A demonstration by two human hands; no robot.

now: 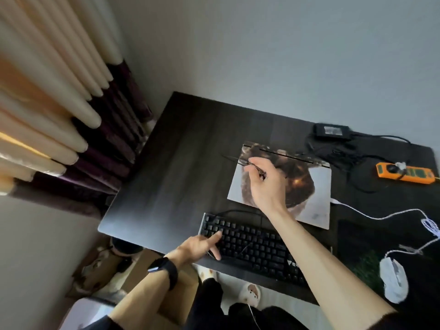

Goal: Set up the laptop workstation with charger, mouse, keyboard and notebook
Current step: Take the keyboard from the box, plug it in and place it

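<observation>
We count: one keyboard (252, 248), one laptop (307, 186) at 12 o'clock, one mouse (392, 282), one charger (332, 131), one power strip (407, 173). Right hand (266, 182) pinches thin dark object; left hand (202, 246) spread on keys. Dark desk (178, 163), grey wall (285, 55), curtain (59, 103).

black smartwatch (164, 270) on left wrist, dark trousers, pale slippers (250, 292)

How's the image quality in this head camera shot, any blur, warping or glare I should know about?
Head view: tilted and wide-angle, so the dark wooden desk edges skew; the cream pleated curtain at the left is soft and blown out by backlight; the black charger brick and orange power strip look smeared; the right hand is fairly sharp; no glare on the black keyboard.
</observation>
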